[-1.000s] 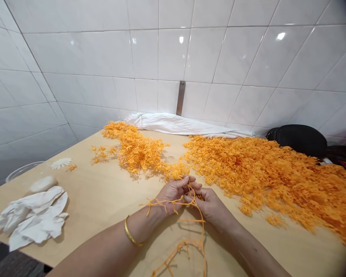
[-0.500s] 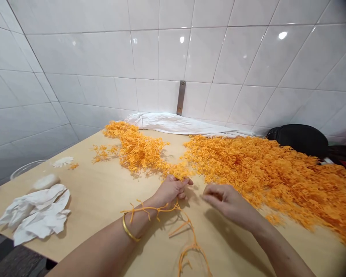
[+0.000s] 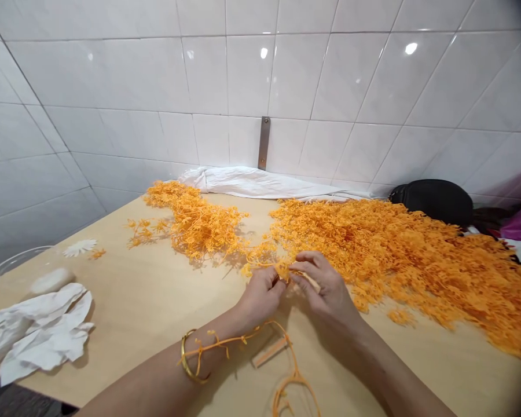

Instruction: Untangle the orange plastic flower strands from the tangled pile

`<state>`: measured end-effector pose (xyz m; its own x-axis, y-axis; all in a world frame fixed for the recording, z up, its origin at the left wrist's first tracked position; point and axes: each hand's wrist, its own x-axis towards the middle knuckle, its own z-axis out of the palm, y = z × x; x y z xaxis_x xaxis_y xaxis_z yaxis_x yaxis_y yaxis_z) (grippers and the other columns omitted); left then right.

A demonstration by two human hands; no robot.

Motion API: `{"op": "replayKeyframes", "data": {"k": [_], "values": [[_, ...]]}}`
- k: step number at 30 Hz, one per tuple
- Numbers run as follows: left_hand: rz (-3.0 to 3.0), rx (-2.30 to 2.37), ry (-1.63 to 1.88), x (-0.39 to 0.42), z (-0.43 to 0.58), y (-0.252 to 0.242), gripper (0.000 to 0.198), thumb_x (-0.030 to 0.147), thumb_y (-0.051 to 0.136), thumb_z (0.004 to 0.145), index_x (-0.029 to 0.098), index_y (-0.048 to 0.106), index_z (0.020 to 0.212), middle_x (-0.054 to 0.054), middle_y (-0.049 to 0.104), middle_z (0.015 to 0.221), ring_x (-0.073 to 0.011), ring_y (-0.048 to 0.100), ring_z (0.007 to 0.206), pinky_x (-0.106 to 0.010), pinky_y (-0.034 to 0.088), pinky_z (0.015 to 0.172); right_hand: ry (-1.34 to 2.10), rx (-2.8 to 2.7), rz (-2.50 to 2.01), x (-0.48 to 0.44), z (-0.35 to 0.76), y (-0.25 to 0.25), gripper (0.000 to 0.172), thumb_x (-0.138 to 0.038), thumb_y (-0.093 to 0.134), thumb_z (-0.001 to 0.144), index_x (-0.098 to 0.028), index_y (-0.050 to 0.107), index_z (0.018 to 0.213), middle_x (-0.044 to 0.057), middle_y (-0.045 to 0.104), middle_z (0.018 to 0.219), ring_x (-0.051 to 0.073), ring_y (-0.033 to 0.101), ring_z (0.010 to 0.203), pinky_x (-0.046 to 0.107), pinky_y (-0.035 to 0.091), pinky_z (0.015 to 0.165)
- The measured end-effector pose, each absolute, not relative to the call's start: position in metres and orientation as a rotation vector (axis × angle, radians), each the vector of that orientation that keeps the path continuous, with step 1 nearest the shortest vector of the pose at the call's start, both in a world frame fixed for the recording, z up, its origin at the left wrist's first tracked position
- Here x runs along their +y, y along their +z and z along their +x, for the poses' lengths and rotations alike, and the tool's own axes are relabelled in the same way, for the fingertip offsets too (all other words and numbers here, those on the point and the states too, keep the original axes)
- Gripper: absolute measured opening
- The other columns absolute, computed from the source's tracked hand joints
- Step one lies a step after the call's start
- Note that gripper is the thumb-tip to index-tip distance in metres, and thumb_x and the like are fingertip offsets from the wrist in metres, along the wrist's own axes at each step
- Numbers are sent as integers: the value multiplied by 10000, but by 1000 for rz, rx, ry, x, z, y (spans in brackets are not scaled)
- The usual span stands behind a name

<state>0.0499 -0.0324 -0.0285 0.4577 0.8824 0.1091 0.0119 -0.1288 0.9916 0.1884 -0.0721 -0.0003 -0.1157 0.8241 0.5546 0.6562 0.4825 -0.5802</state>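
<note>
Crumpled white tissue [image 3: 39,336] and a white daisy-shaped flower [image 3: 79,248] lie at the left of the table [image 3: 113,301], well apart from the left hand [image 3: 260,298], whose wrist wears a gold bangle [image 3: 189,356] under a looped orange strand [image 3: 226,341]. The fingers [image 3: 271,282] of that hand and of the right hand [image 3: 323,286] pinch close together on a small orange sprig [image 3: 282,269], at the near edge of a large orange heap [image 3: 395,249]. Beyond the heap's right part, a black padded object [image 3: 429,201] sits against the white tiled wall [image 3: 330,75].
</note>
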Motion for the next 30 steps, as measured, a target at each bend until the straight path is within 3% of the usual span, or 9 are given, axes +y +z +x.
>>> {"op": "replayKeyframes", "data": {"k": [2, 5, 9, 12, 15, 19, 23, 26, 30], "values": [[1400, 757, 863, -34, 50, -25, 91, 232, 553, 676, 144, 571, 661, 38, 422, 531, -64, 339, 492, -203, 255, 494, 347, -1660, -1262, -67, 195, -4, 159, -274, 472, 793, -199, 588, 716, 62, 526, 837, 181, 488, 809, 312, 389, 728], [1235, 704, 697, -35, 49, -21, 204, 294, 609, 652, 135, 613, 780, 29, 460, 531, -52, 344, 450, -198, 247, 460, 608, -1384, -1256, -59, 204, -8, 179, -331, 508, 772, -189, 557, 674, 16, 489, 677, 142, 446, 668, 262, 363, 625], [1281, 691, 632, -34, 47, -23, 306, 411, 599, 666, 111, 630, 718, 43, 390, 432, -31, 281, 376, -194, 198, 396, 819, -1167, -1180, -56, 205, -12, 197, -370, 561, 726, -187, 554, 654, -19, 449, 623, 113, 398, 610, 233, 331, 596], [1179, 662, 634, -31, 46, -26, 397, 491, 532, 697, 105, 619, 729, 27, 432, 456, -53, 388, 390, -198, 318, 425, 873, -1192, -1174, -56, 201, -11, 191, -370, 564, 724, -190, 564, 661, -26, 461, 629, 107, 399, 614, 230, 324, 607], [1007, 632, 614, -27, 45, -27, 312, 399, 603, 671, 110, 586, 786, 6, 513, 538, -76, 479, 445, -244, 425, 509, 924, -1250, -1186, -58, 198, -11, 193, -360, 553, 738, -181, 566, 665, -28, 454, 615, 103, 389, 603, 230, 314, 590], [909, 661, 635, -26, 44, -26, 212, 209, 560, 698, 137, 517, 893, -5, 557, 545, -105, 515, 445, -276, 456, 498, 949, -1266, -1180, -60, 196, -12, 194, -346, 555, 744, -174, 570, 655, -25, 454, 613, 101, 395, 608, 229, 320, 591], [889, 674, 649, -23, 44, -25, 111, 107, 509, 670, 141, 489, 774, -8, 562, 539, -107, 519, 433, -266, 460, 474, 996, -1191, -1141, -59, 198, -12, 245, -402, 507, 771, -179, 608, 758, 12, 530, 722, 113, 452, 648, 245, 364, 623], [838, 683, 702, -21, 44, -23, 153, 49, 509, 587, 130, 511, 716, -13, 571, 584, -97, 511, 450, -248, 455, 454, 956, -1125, -1188, -59, 201, -13, 284, -434, 496, 770, -182, 618, 817, 34, 559, 818, 118, 471, 695, 243, 373, 630], [824, 678, 723, -22, 44, -20, 173, 52, 540, 545, 121, 539, 704, -2, 543, 569, -88, 485, 444, -210, 404, 407, 1101, -1225, -1259, -61, 199, -13, 325, -471, 510, 747, -181, 620, 843, 20, 556, 773, 120, 471, 681, 234, 351, 585]]}}
